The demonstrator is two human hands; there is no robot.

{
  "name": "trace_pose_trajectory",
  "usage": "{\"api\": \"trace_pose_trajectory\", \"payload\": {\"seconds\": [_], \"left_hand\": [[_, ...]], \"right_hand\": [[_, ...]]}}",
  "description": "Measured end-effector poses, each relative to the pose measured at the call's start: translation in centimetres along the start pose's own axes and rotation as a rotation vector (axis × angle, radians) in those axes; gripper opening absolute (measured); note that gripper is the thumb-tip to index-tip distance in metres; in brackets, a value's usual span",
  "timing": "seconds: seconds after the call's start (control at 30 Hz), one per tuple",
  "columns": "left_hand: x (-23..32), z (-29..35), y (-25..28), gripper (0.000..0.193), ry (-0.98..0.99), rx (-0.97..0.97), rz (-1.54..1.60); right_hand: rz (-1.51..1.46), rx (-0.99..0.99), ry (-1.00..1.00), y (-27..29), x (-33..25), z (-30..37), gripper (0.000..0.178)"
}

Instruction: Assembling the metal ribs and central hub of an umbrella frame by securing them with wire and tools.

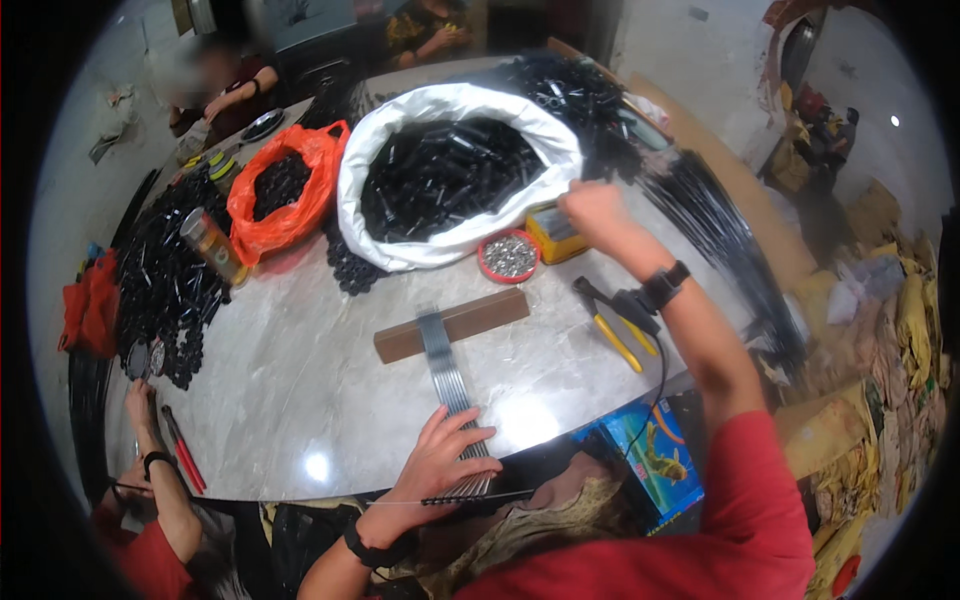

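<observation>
My left hand (pixel 445 458) lies with its fingers spread over a flat row of thin grey metal rods (pixel 437 350). The rods' far ends rest across a brown bar (pixel 485 314). Beside my left wrist, a thin rod with small black pieces (pixel 440 499) runs crosswise near the table edge. My right hand (pixel 600 218) is at the far right, its fingers curled at the rim of a yellow box (pixel 562 247); whatever they pinch is hidden. Touching that box is a red-rimmed round tub of small silvery metal parts (pixel 509 256).
A white sack (pixel 357 215) of black tubular parts and an orange bag (pixel 262 235) stand behind. Yellow-handled pliers (pixel 618 342) lie at right, beside long black rods (pixel 715 225). Black parts (pixel 170 275) heap at left. A co-worker's hand (pixel 140 400) is near red-handled pliers (pixel 183 450).
</observation>
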State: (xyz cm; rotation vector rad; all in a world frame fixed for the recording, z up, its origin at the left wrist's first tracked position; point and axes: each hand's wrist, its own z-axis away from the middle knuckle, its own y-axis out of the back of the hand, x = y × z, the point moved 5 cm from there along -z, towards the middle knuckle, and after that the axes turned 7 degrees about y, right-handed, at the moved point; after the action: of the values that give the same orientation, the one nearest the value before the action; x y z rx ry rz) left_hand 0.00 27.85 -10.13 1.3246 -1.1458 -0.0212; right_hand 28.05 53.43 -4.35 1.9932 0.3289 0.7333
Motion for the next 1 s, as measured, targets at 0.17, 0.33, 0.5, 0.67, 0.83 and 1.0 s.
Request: {"api": "trace_pose_trajectory", "payload": {"seconds": [0.17,0.33,0.5,0.67,0.83,1.0], "left_hand": [[-0.2,-0.5,-0.1,0.019,-0.021,0.000,0.041],[-0.5,-0.1,-0.3,0.018,-0.028,0.010,0.053],[-0.5,-0.2,-0.5,0.017,-0.026,0.020,0.058],[-0.8,-0.1,-0.7,0.017,-0.021,0.011,0.054],[-0.9,-0.1,-0.8,0.018,-0.008,0.003,0.065],[-1.0,-0.1,-0.8,0.018,-0.012,0.009,0.069]], "right_hand": [[0.017,0.019,-0.060,3.4,-1.3,-0.4,0.009],[-0.664,-0.035,0.011,5.2,-7.9,-2.4,0.007],[-0.770,-0.100,0.141,2.6,-12.2,-2.8,0.006],[-0.766,-0.161,0.161,1.4,-13.5,-3.1,0.008],[-0.752,-0.208,0.164,1.1,-13.8,-3.3,0.009],[-0.753,-0.246,0.154,1.0,-13.9,-3.6,0.009]]}}
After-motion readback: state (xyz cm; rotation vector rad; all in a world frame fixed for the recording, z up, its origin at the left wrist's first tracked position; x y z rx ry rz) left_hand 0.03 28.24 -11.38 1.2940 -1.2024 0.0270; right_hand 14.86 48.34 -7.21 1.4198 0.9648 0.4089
